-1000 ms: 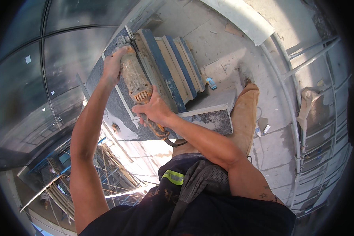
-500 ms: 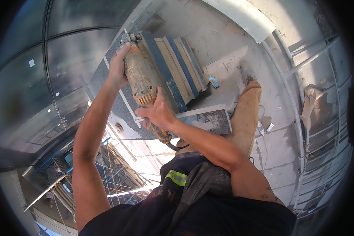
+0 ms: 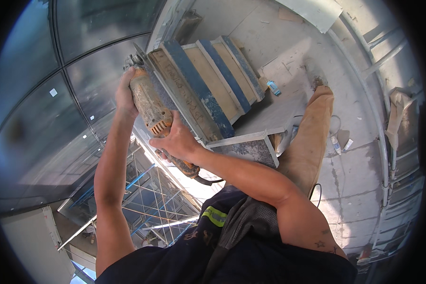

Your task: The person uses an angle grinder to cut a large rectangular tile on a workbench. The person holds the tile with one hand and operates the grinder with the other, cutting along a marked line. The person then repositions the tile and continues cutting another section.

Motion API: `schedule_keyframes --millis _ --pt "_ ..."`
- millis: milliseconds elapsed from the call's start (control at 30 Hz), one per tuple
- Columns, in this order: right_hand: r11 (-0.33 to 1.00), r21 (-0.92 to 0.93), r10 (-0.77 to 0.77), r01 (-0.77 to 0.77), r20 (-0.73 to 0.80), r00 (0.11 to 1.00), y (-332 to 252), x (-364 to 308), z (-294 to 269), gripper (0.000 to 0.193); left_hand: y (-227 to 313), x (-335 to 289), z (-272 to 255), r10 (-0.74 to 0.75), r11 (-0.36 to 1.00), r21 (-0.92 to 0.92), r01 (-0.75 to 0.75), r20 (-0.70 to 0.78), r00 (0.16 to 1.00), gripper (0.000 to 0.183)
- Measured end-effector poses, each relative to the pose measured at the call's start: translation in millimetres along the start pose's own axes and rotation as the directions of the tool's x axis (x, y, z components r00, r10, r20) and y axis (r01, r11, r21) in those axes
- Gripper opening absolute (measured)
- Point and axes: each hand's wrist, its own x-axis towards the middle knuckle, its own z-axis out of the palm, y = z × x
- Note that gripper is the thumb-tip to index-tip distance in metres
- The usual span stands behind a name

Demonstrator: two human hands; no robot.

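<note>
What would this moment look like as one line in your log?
Left hand: holding angle grinder toward its front | Right hand: holding its rear handle | Right of grinder: blue-and-tan stepped block

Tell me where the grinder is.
In the head view, upper left of centre: the grinder is gripped by the left hand and right hand, just left of the blue boards.

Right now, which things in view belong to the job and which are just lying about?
Job:
- angle grinder, gripped by left hand and right hand
- its power cord
- probably the blue-and-wood stepped stand and speckled slab nearby

Seemingly just lying about on the floor:
- light-blue packet
- small white bottle or tube
</note>
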Motion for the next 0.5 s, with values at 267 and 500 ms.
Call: schedule_keyframes --millis 267,500 --pt "1.0 -0.018 0.004 -0.005 -0.047 0.999 13 5 -7 0.078 -7 -4 16 -0.016 0.998 0.053 0.019 -0.053 0.998 0.055" --pt "0.996 -0.082 -0.031 0.025 -0.067 0.997 31 10 4 0.079 -19 1 -3 -0.036 0.999 0.022 0.037 -0.021 0.999 0.053"
